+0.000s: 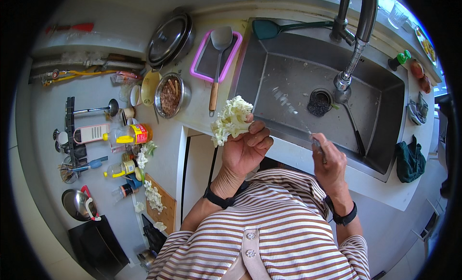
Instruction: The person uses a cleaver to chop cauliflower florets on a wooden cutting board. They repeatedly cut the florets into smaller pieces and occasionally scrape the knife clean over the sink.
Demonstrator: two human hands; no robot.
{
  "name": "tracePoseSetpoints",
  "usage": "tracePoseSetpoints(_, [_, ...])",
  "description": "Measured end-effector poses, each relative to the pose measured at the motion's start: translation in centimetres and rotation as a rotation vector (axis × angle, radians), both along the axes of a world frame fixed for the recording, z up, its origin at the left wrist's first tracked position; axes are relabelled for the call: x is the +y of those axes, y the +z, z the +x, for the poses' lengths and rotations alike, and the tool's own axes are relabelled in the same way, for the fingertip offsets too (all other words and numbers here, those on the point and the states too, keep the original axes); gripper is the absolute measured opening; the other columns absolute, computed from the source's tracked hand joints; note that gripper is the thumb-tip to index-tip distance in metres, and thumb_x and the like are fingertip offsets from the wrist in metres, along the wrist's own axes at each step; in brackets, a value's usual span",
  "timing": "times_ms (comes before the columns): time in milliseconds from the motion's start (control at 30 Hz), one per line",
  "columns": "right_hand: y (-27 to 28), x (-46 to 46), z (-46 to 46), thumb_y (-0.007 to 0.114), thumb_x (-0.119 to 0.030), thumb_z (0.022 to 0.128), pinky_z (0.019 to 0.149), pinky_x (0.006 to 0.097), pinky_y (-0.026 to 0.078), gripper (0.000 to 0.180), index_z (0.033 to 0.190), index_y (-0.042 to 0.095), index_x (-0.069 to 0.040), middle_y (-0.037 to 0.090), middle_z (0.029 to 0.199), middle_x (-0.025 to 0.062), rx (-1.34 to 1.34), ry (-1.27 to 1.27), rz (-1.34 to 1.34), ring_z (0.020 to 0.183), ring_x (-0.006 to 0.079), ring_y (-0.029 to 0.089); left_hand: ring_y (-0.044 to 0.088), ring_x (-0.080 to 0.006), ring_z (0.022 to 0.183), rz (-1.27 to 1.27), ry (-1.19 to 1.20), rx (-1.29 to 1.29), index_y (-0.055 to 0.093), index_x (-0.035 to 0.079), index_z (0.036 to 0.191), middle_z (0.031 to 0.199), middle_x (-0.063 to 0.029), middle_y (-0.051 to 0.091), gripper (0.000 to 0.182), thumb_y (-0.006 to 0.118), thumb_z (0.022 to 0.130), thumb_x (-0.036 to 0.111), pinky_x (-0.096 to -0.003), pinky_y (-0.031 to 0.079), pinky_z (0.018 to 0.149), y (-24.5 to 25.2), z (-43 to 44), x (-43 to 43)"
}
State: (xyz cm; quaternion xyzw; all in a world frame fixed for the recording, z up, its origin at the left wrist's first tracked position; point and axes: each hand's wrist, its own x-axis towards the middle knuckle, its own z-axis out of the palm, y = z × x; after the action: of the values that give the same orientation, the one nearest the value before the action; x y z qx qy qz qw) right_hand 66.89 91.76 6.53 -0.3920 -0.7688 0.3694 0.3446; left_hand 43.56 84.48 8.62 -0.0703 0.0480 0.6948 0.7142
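Observation:
A piece of cauliflower [232,119] is held in my left hand [247,144], its florets facing the upper left. My left hand is just in front of the sink's near left corner. My right hand [330,161] grips a slim kitchen tool [288,103], probably a knife; its far part is blurred over the sink, and its handle is mostly hidden by my fingers. The tool and the cauliflower are apart. Below both lies the stainless steel sink [288,70], with a dark drain strainer [319,101] and a ladle [350,117] inside.
A green spatula [267,29] lies across the sink's back rim under the faucet [364,23]. To the left are a pink-edged cutting board [198,65] with a metal turner [218,63], a bowl of minced meat [169,99], and a wooden board [168,204] bearing more cauliflower [154,197].

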Motion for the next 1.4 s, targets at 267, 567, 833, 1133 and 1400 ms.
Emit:
tracePoseSetpoints(267, [2.5, -0.3, -4.1, 0.072, -0.002, 0.072, 0.051, 0.0324, 0.045, 0.047, 0.118, 0.067, -0.008, 0.048, 0.063, 0.0022, -0.01, 0.136, 0.336, 0.052, 0.017, 0.053, 0.05, -0.0327, 0.133, -0.152, 0.09, 0.217, 0.041, 0.005, 0.147, 0.142, -0.0198, 0.05, 0.06, 0.039, 0.106, 0.049, -0.0487, 0.04, 0.114, -1.0, 0.3, -2.8])
tracePoseSetpoints(567, [2.0, -0.1, -4.8, 0.072, -0.006, 0.08, 0.049, 0.031, 0.044, 0.038, 0.118, 0.067, -0.009, 0.046, 0.061, 0.0008, -0.045, 0.089, 0.356, 0.05, 0.0149, 0.05, 0.044, -0.0369, 0.138, -0.046, 0.007, -0.021, 0.042, 0.006, 0.147, 0.145, -0.0208, 0.048, 0.068, 0.038, 0.103, 0.057, -0.0513, 0.03, 0.12, -1.4, 0.8, -2.1])
tracePoseSetpoints(833, [0.0, 0.1, -4.0, 0.069, 0.006, 0.065, 0.056, 0.0359, 0.047, 0.061, 0.124, 0.064, -0.007, 0.052, 0.069, 0.0073, -0.103, 0.054, 0.312, 0.057, 0.0246, 0.056, 0.047, -0.0342, 0.137, -0.076, 0.013, -0.038, 0.046, 0.007, 0.145, 0.145, -0.0178, 0.051, 0.063, 0.043, 0.102, 0.053, -0.0509, 0.031, 0.119, -0.4, 1.2, -0.7])
tracePoseSetpoints(1133, [-2.5, 0.6, -2.2, 0.064, -0.01, 0.095, 0.049, 0.0277, 0.038, 0.012, 0.088, 0.065, -0.001, 0.047, 0.056, 0.0024, 0.146, -0.136, -0.646, 0.053, 0.0074, 0.047, 0.045, -0.0134, 0.067, -0.15, 0.018, 0.074, 0.053, 0.008, 0.108, 0.088, -0.0048, 0.051, 0.013, 0.049, 0.096, 0.004, -0.0292, 0.035, 0.068, 1.8, 1.6, 1.1])
tracePoseSetpoints(1400, [-1.7, 0.5, -0.8, 0.066, 0.009, 0.081, 0.053, 0.0327, 0.047, 0.037, 0.115, 0.066, -0.005, 0.057, 0.072, 0.0119, 0.123, -0.03, -0.065, 0.054, 0.0265, 0.055, 0.055, -0.0149, 0.074, -0.003, -0.032, 0.051, 0.055, 0.009, 0.117, 0.097, -0.0063, 0.058, 0.018, 0.05, 0.1, 0.013, -0.0303, 0.042, 0.075, 0.8, 1.1, 1.1])
